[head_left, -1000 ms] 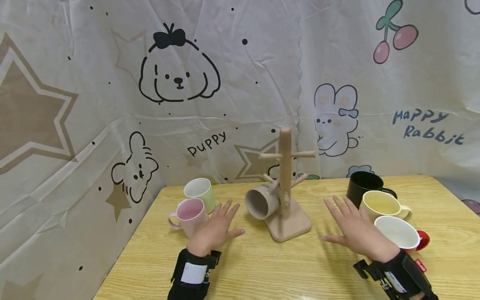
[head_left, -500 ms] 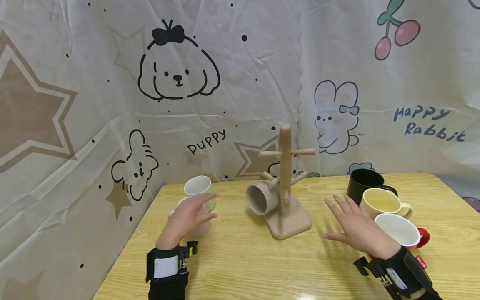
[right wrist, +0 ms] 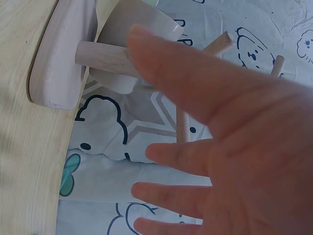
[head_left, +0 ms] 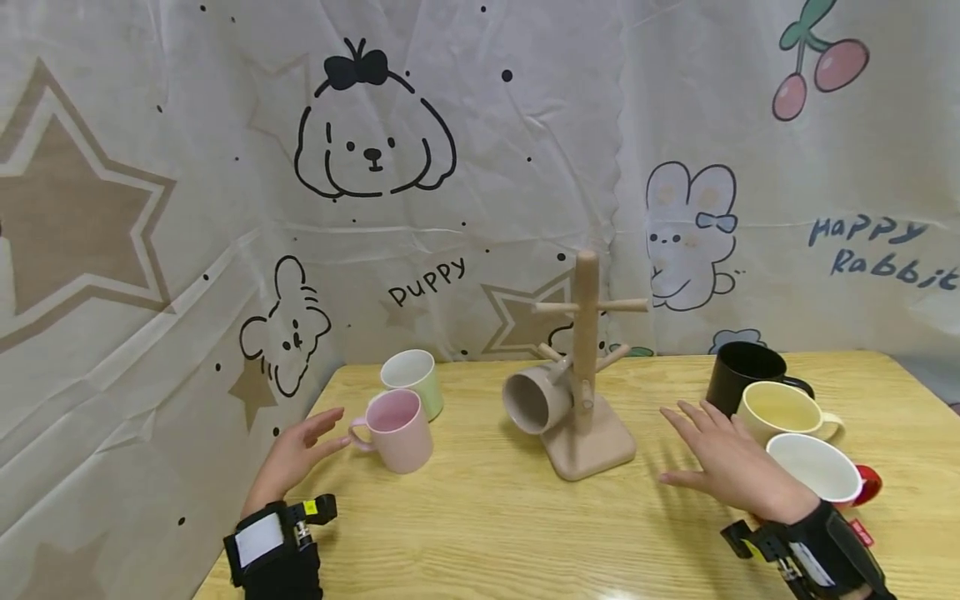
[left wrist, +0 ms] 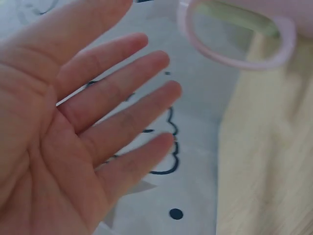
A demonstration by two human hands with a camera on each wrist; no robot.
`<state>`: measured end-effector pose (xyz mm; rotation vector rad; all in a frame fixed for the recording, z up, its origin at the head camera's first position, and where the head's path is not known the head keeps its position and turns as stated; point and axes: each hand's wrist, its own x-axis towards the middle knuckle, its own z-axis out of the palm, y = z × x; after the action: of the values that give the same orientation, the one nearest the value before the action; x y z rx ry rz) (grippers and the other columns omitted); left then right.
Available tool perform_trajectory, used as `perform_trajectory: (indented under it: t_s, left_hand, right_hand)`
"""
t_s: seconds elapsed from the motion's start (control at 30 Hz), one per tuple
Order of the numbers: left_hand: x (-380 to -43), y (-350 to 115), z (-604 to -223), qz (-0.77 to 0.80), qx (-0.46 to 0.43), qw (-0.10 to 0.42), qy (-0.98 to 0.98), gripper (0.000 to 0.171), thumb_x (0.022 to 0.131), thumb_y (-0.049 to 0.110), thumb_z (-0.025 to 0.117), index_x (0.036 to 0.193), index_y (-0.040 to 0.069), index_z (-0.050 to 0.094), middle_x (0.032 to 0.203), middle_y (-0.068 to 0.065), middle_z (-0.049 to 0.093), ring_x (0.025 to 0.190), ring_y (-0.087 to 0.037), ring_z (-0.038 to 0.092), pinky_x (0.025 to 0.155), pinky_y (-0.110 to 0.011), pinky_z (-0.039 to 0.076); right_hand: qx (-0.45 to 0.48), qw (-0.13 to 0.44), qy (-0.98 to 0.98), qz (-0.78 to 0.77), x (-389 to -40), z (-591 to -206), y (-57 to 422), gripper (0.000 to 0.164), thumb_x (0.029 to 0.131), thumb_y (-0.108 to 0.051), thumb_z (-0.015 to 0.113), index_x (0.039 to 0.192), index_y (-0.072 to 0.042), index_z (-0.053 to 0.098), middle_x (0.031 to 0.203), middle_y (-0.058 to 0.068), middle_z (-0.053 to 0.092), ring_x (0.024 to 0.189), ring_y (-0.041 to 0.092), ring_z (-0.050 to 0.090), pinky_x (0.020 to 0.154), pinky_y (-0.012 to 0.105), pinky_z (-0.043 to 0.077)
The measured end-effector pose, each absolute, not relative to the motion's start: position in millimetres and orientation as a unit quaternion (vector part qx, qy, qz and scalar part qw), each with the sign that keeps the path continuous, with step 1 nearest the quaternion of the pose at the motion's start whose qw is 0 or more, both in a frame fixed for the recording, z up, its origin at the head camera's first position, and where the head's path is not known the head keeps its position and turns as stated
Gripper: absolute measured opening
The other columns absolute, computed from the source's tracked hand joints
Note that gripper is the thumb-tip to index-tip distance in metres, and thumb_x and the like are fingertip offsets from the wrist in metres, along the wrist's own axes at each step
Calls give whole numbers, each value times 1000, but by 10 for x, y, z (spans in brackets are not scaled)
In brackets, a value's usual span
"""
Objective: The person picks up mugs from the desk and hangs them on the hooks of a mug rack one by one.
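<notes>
My left hand (head_left: pixel 294 458) is at the table's left edge, fingers stretched toward the handle of a pink mug (head_left: pixel 405 442). In the left wrist view a gap shows between the fingers and the pink mug's handle (left wrist: pixel 230 61); the palm holds nothing. A pale green mug (head_left: pixel 422 379) stands just behind the pink one. My right hand (head_left: pixel 738 471) hovers with fingers spread, left of a red mug with a white inside (head_left: pixel 813 467), and holds nothing. Between the hands stands a wooden mug tree (head_left: pixel 587 333), with a greyish-beige mug (head_left: pixel 534 402) hung on a lower left peg.
On the right, a yellow mug (head_left: pixel 780 412) and a black mug (head_left: pixel 742 371) stand behind the red one. The wooden table (head_left: pixel 480 533) meets a printed cloth (head_left: pixel 525 125) at its back and left. Several pegs (head_left: pixel 624 306) stick out from the mug tree.
My left hand has moved left, from the right of the pink mug, across it, to its handle side. The right hand has stayed nearly still. The head view has shifted slightly.
</notes>
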<state>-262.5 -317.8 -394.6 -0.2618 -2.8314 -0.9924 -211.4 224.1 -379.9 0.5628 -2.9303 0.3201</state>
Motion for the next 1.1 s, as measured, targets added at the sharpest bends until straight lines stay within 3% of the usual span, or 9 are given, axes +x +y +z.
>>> perform_trajectory:
  t_s: [0.37,0.63,0.87,1.1]
  left_hand:
    - [-2951,-3149,-4148,-362,-123,58,-922,35,86,16,64,116,-2,61,117,-21,62,112,-37,56,93,-48,45]
    - [-2996,-3148,-4179,-388,-93,43,-916,31,88,21,61,109,-1,66,111,-18,65,108,-34,58,91,-48,47]
    - [-2972,-3140,-4177,-412,-65,11,-909,42,86,36,62,112,3,66,116,-15,63,112,-28,55,93,-47,46]
    - [-2906,-3053,-4109,-441,-67,31,-894,41,85,37,64,110,5,68,115,-13,64,110,-16,55,96,-49,42]
  right_hand:
    - [195,74,-971,114,-2117,-3827,2282,73,74,-43,70,131,-3,47,131,26,47,122,52,36,92,70,28]
    - [195,66,-972,117,-2133,-3840,2265,74,74,-46,69,130,-2,48,128,24,51,122,53,37,93,69,29]
    - [195,68,-971,120,-2135,-3822,2271,71,75,-42,70,129,-1,49,126,24,52,121,53,37,93,69,29]
    - [196,71,-971,121,-2152,-3811,2277,71,75,-42,70,129,-1,49,126,24,52,120,52,38,93,70,29]
